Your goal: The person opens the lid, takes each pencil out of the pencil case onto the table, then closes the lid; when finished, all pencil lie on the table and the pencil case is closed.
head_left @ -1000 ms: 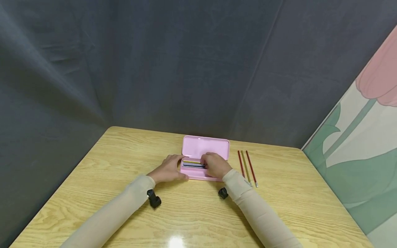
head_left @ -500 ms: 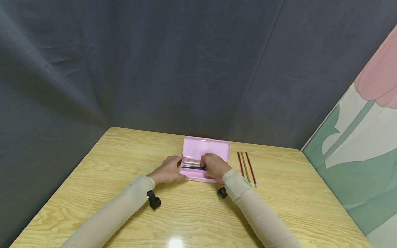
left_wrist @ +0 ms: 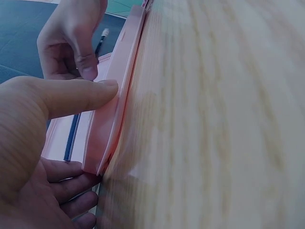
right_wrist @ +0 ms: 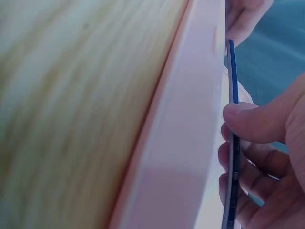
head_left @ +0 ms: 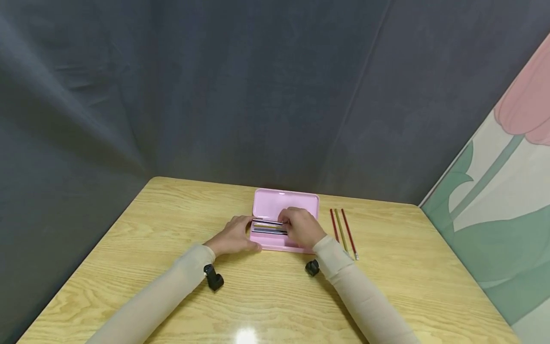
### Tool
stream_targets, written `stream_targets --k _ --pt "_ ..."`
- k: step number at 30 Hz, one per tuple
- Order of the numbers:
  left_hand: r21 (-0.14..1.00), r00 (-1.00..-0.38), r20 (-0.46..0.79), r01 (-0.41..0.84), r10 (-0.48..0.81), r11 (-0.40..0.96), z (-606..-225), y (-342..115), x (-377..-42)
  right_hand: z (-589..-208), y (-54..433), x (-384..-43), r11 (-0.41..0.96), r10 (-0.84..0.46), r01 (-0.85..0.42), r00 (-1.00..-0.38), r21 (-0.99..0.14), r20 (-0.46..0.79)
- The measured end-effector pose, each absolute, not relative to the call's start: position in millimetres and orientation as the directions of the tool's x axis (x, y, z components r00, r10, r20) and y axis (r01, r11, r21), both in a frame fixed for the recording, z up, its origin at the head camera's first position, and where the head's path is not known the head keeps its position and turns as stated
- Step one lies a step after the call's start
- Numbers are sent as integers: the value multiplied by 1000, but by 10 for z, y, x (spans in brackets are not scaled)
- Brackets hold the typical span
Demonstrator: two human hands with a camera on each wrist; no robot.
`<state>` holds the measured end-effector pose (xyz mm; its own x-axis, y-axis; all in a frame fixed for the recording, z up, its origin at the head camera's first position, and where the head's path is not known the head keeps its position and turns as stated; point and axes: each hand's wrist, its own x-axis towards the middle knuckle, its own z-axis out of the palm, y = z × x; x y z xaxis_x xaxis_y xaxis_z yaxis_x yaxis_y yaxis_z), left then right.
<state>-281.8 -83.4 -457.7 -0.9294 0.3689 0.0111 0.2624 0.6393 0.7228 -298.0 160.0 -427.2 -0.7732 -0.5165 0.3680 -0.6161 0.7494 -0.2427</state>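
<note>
A pink pencil case stands with its lid up on the table. My left hand grips the case's left end, its thumb along the front wall and its fingers round the end. Over the case, my right hand pinches a dark blue pencil between thumb and fingertips. That pencil runs lengthwise near the back of the case, just in front of the lid. Several more pencils lie inside, their right ends hidden by my right hand.
Right of the case, a red pencil, a gold pencil and another red pencil lie side by side on the wooden table. A dark curtain hangs behind the table.
My right hand has moved slightly back and right, bringing the dark blue pencil to the back of the case. The pencils inside have shifted. My left hand keeps its hold.
</note>
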Motion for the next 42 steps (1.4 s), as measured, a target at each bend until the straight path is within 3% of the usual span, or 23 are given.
stream_targets --k 8,19,24,42 --pt "721 -930 12 263 369 641 -4552 -834 -2819 -4214 1676 -3016 725 -466 -606 -781 -326 416" --pt "714 -929 9 265 371 648 -4542 -844 -2787 -3971 1814 -2970 624 -264 -397 -918 -673 297" --pt "717 -929 8 264 371 645 -4519 -842 -2765 -3901 1892 -2960 620 -184 -338 -940 -708 287" --pt "733 -926 15 268 378 626 -4532 -847 -2774 -3783 2276 -2953 621 -79 -329 -930 -712 360"
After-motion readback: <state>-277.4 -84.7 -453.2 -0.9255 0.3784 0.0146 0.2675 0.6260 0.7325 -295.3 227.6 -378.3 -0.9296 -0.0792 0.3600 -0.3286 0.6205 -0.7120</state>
